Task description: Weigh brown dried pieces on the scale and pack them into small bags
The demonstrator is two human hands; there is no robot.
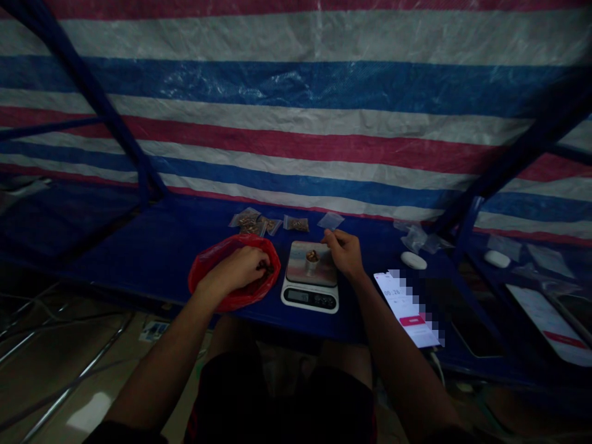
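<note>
Blue tabletop: scale between left hand and right hand.

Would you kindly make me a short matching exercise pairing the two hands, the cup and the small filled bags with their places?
Column one:
1. Left hand
2. Right hand
3. Small cup
4. Small filled bags

Column two:
A. Standing on the platform of the scale
B. Lying on the blue surface, beyond the scale and the red bag
C. At the scale's far right corner
D. Reaching into the red bag

Right pairs: 1-D, 2-C, 3-A, 4-B.
</note>
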